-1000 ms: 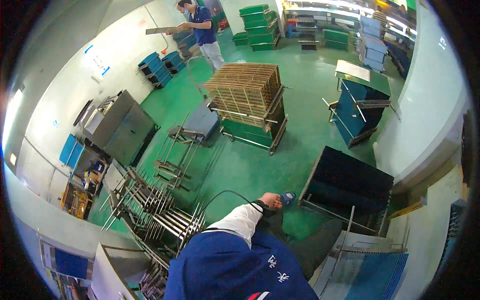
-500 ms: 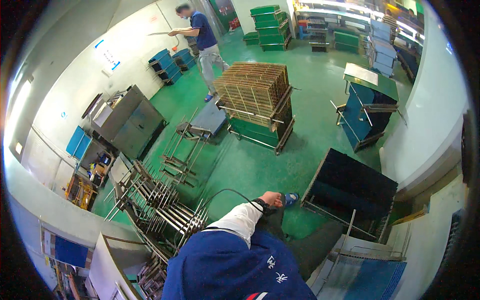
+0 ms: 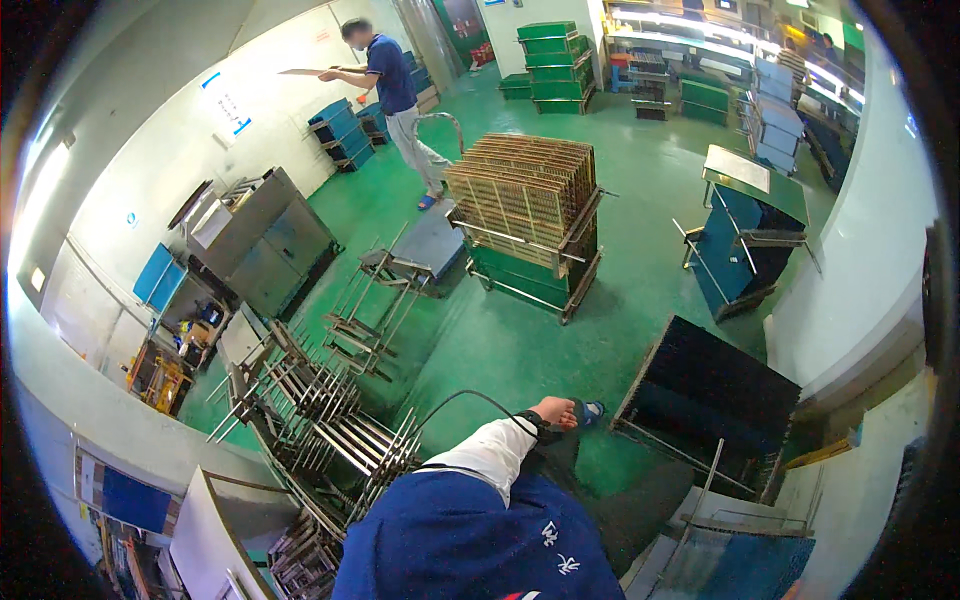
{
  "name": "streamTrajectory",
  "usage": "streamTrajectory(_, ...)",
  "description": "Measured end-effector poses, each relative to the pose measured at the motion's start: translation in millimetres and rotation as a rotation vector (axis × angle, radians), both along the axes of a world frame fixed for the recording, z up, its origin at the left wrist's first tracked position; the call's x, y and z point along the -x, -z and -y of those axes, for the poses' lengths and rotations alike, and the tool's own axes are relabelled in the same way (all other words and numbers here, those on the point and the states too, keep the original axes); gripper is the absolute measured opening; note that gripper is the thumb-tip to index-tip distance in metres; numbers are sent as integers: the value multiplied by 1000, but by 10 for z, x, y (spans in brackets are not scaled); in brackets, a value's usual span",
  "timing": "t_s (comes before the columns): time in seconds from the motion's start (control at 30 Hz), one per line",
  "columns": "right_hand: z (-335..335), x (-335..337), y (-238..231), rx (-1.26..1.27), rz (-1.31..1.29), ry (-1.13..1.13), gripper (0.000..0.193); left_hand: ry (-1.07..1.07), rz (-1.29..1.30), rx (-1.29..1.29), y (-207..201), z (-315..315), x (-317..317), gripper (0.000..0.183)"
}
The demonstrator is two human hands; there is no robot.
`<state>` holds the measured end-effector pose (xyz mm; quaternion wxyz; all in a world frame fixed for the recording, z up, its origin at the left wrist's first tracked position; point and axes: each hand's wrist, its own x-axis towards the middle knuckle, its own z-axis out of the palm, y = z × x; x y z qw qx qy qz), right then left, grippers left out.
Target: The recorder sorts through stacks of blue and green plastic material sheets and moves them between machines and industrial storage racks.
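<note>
Find metal racks [image 3: 335,405] with jutting bar ends left of the left hand [image 3: 553,412]. Ahead of it, see broad green floor [image 3: 500,345], bounded farther off by a brown slotted stack [image 3: 515,195]. Cannot tell any grip in the partly curled hand, beside a sandalled foot [image 3: 593,411]. Right of the hand, note the near edge of a black open rack [image 3: 715,400]; right hand out of view.

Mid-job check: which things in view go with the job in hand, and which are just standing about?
At the hand:
- Left hand, nothing visible in it; right hand out of view
- Black cable at the left wrist
- Dark rack, nearby

Standing about:
- Metal-rod frames
- Brown slatted rack
- Grey cabinet
- Blue platform
</note>
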<state>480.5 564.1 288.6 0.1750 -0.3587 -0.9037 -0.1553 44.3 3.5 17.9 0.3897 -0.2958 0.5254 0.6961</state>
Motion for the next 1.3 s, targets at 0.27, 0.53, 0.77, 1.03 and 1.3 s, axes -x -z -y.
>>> streamTrajectory(0.27,601,136,-328,314,144,-74,38,-29,-10,-6,-47,59,-19,40)
streamTrajectory(0.53,472,11,-371,290,134,-165,31,-63,28,-56,85,123,0,38)
streamTrajectory(0.77,509,-26,-355,385,124,-62,31,3,14,-55,-164,39,-31,31)
streamTrajectory(1.03,506,0,-286,503,79,88,33,-45,30,-120,-7,127,19,43)
streamTrajectory(1.3,407,16,-260,597,31,242,35,-3,-24,-49,-130,26,1,29)
